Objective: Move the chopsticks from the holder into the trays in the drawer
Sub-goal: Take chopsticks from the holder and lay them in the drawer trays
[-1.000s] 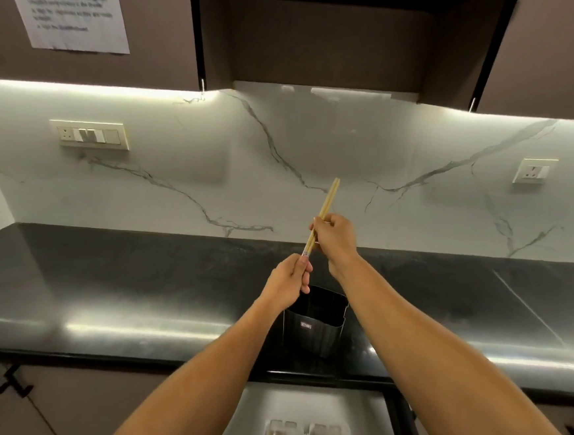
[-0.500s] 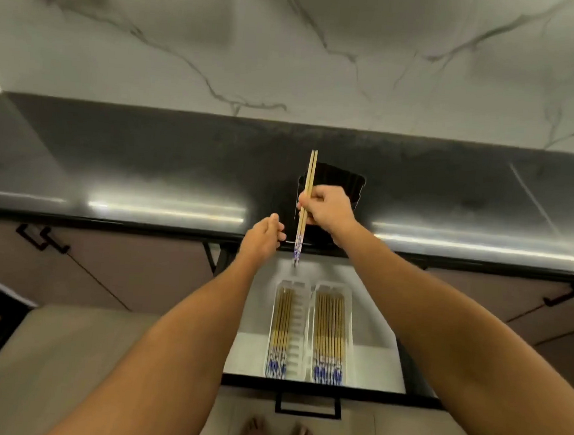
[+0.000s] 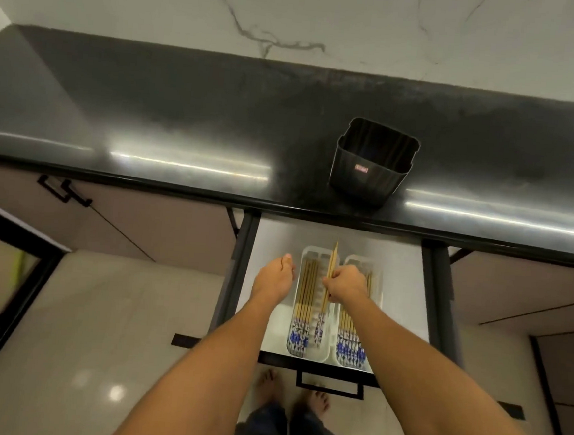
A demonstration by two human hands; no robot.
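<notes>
A black ribbed holder (image 3: 372, 165) stands on the dark counter near its front edge; no chopsticks show inside it. Below, a white drawer (image 3: 270, 236) is pulled out with two clear trays side by side. The left tray (image 3: 313, 253) holds several wooden chopsticks with blue-patterned ends, and so does the right tray (image 3: 353, 354). My right hand (image 3: 345, 285) grips a pair of chopsticks (image 3: 330, 268) over the right side of the left tray. My left hand (image 3: 275, 278) hovers just left of that tray, fingers loosely curled and holding nothing.
The black counter edge (image 3: 178, 188) overhangs the drawer's back. Closed cabinet fronts with black handles (image 3: 62, 191) flank the drawer. The drawer's black pull handle (image 3: 329, 387) sits at its front, above my bare feet (image 3: 267, 384) on pale floor tiles.
My right hand brought the chopstick pair down from above the counter into the drawer over the left tray. My left hand dropped beside that tray. The view tilted down.
</notes>
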